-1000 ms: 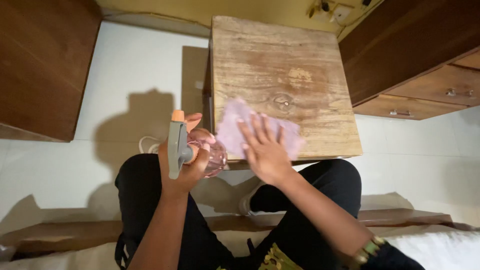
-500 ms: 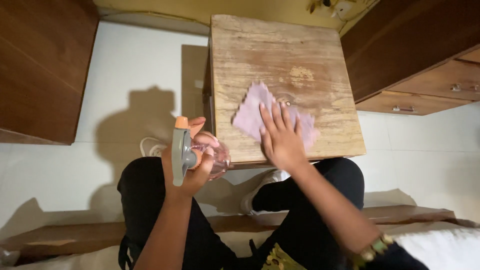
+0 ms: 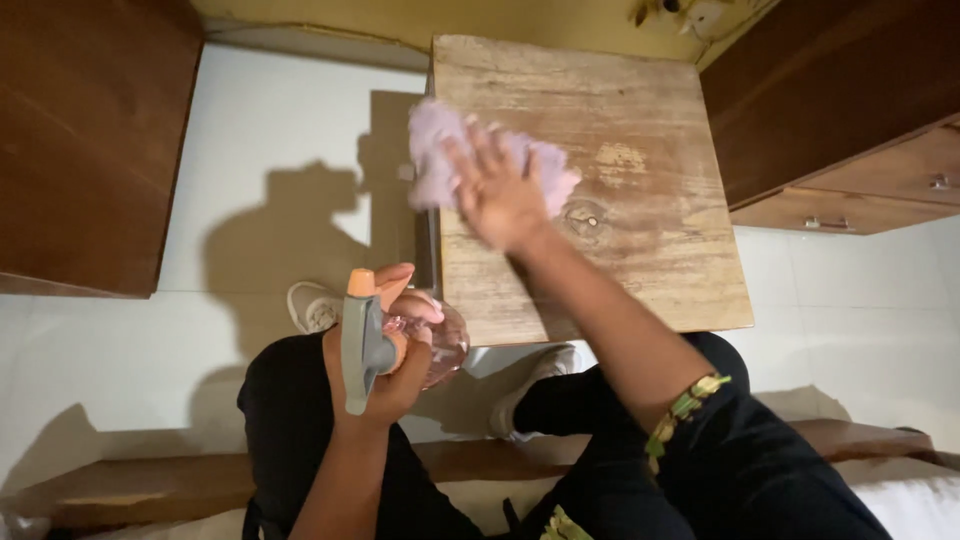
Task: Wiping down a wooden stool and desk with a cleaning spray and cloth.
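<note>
We are looking down from a head camera at a person sitting over a small square wooden table (image 3: 640, 240) with a worn, pale top. The right hand (image 3: 500, 195) is lying flat with fingers spread, pressing a pale lilac cloth (image 3: 440, 150) against the table's near-left area; the cloth is bunching under the palm and reaching the table's left edge. The hand is blurred. The left hand (image 3: 385, 365) is hovering over the lap, just off the table's near-left corner, its fingers wrapped around a clear pinkish spray bottle (image 3: 440, 345) with a grey trigger and an orange nozzle tip. A beaded bracelet (image 3: 685, 405) is sitting on the right wrist. Dark wooden cabinets (image 3: 830, 110) are standing on both sides, above a white floor (image 3: 270, 200).
</note>
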